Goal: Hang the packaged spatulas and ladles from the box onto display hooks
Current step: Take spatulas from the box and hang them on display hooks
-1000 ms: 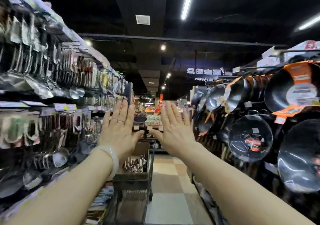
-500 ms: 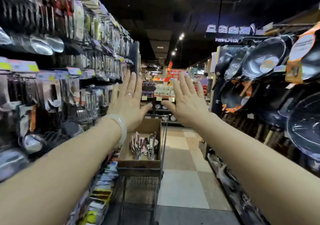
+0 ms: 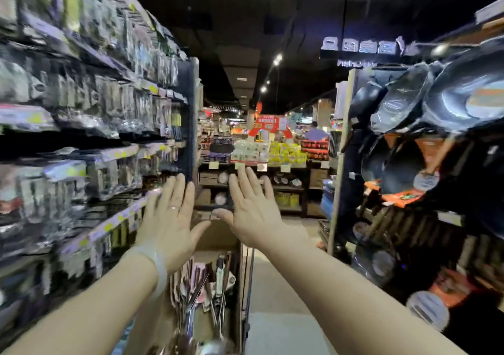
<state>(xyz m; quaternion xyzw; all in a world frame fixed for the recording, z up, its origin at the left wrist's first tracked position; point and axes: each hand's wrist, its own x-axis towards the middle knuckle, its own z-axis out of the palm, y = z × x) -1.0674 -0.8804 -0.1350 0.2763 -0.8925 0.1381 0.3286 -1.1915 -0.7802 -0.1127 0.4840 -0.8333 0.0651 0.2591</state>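
Left hand [image 3: 170,219], right hand [image 3: 252,212] spread flat

I am standing in a shop aisle: packaged utensils [image 3: 131,114] are hanging on the left racks, pans [image 3: 403,103] are hanging on the right, and stacked goods [image 3: 272,150] are showing far ahead.

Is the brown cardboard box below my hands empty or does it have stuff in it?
Not empty. The brown cardboard box is open-topped and holds a jumble of packaged long-handled utensils; how full it is cannot be told.

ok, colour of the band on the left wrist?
Translucent white bangle, just below the left hand; head view.
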